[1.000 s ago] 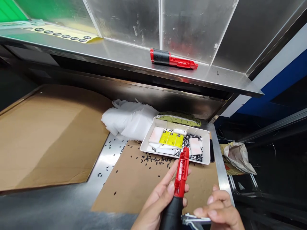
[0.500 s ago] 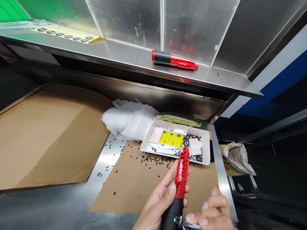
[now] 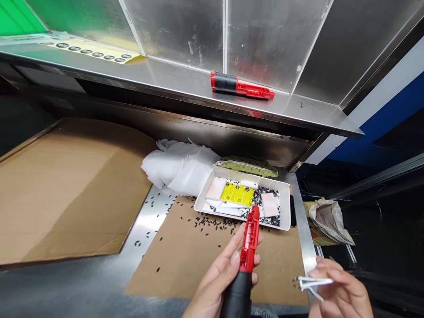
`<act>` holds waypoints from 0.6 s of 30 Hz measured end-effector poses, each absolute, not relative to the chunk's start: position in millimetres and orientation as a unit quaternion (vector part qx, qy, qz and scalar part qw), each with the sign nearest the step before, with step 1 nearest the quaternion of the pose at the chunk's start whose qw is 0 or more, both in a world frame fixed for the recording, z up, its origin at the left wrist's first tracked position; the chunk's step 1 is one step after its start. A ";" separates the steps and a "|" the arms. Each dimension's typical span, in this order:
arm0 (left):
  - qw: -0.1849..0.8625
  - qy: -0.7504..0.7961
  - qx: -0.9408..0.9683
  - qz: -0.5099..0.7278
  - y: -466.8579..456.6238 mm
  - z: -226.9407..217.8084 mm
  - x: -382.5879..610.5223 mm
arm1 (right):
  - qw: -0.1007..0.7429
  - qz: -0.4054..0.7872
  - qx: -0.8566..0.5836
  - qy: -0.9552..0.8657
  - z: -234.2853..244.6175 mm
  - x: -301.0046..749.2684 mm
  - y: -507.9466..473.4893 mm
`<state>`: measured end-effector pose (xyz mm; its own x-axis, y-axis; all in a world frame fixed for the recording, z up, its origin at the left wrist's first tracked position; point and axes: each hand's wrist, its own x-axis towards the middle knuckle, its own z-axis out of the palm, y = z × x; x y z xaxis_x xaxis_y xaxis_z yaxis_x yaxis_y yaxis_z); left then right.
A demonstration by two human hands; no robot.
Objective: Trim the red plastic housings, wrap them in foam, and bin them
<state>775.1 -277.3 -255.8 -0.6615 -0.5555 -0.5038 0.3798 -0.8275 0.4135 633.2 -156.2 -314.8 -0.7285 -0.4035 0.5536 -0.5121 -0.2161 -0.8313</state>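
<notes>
My left hand [image 3: 221, 274] is wrapped round a red and black tool housing [image 3: 251, 238]. Its open red end points away from me, and its black cylinder sits low in the picture. Off to the right, my right hand [image 3: 344, 289] pinches a small piece with thin white strands [image 3: 314, 282] and a dark, shiny end; its exact kind is unclear. This piece is apart from the housing. Beyond the housing stands a white tray [image 3: 285, 207] holding small black parts, pale pads and a yellow label sheet [image 3: 236, 194].
A similar red and black housing [image 3: 225, 82] lies on the metal shelf [image 3: 179, 81]. Small black parts are scattered over the cardboard sheet [image 3: 172, 260]. A large cardboard box [image 3: 73, 190] stands at left, beside white foam sheets [image 3: 180, 165]. A paper bag [image 3: 331, 221] hangs at right.
My right hand has moved right, away from the housing's black cylinder, with the white-stranded piece now showing in its fingers. My left hand keeps the housing in nearly the same place.
</notes>
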 end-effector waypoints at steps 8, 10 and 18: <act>0.246 -0.061 0.351 -0.902 -285.7 -259.2 776.8 | -0.102 0.377 0.416 -0.821 -398.2 614.1 -175.5; 0.254 -0.061 0.341 -0.903 -288.3 -263.4 775.9 | -0.104 0.332 0.454 -0.820 -422.8 619.8 -179.8; 0.265 -0.113 0.364 -0.886 -296.6 -269.9 769.6 | -0.061 0.455 0.504 -0.731 -399.2 649.2 -188.0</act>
<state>769.6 -296.6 -269.9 -0.5944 -0.5522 -0.5846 0.3874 -0.8336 0.3936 649.2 -188.0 -399.2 -0.4844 -0.7928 0.3698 -0.6816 0.0770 -0.7277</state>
